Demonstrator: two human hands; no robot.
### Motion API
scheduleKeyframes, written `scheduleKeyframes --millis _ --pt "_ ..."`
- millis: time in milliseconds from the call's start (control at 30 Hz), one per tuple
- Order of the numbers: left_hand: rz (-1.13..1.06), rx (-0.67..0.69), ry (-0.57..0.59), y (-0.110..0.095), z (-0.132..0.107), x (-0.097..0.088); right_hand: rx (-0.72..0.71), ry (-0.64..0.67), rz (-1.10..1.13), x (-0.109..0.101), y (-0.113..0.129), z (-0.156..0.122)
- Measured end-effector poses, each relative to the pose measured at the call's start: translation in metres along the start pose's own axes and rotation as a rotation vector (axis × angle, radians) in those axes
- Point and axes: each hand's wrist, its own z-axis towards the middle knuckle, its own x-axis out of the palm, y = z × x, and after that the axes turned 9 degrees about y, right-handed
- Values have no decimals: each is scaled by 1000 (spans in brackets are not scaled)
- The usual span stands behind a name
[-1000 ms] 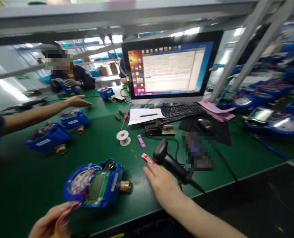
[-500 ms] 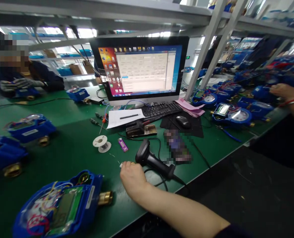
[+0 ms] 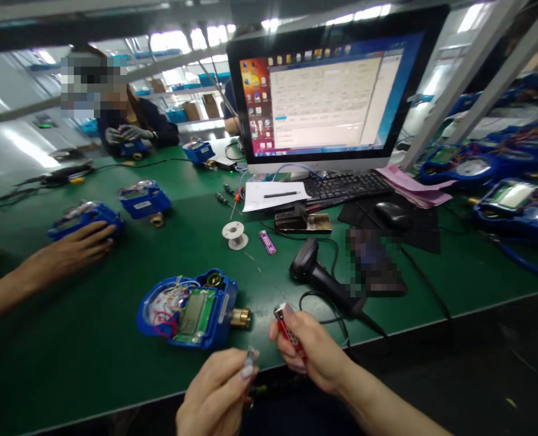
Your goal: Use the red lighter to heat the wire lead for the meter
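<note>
A red lighter [image 3: 293, 340] with a metal top is gripped in my right hand [image 3: 316, 348], just over the bench's front edge. My left hand [image 3: 216, 387] is closed, pinching a small greyish piece [image 3: 249, 357] between thumb and finger; its kind is not clear. Below those fingers, thin coloured wire ends show, partly hidden. Beyond my left hand lies an open blue meter [image 3: 191, 312] with a display, loose wires and a brass fitting [image 3: 240, 318]. A black barcode scanner [image 3: 325, 275] rests beyond my right hand.
A co-worker's hand [image 3: 80, 251] touches another blue meter [image 3: 87, 221] at left. A solder spool [image 3: 235, 235], purple lighter [image 3: 267, 242], keyboard [image 3: 345, 186], mouse [image 3: 392, 215] and monitor [image 3: 327, 109] stand further back. More meters [image 3: 518, 203] crowd the right side.
My right hand has drawn back from beside the scanner and now holds a red lighter. My left hand has come into view. The view has turned left, and a co-worker's hand appears at left.
</note>
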Motion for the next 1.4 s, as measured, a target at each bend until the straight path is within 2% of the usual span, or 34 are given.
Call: scheduleKeyframes --millis 67,133,233,600,1400 --pt "-45 17 -168 -1 0 7 80 50 150 3 -4 1" --pt "-70 14 -228 0 -2 15 165 104 251 6 -6 3" --pt "-89 -20 -227 0 -6 19 250 151 327 11 -9 6" --pt "-138 -87 -279 2 -8 17 427 259 414 24 -10 12" --pt "-72 -115 -343 3 -11 13 454 335 422 26 -16 16"
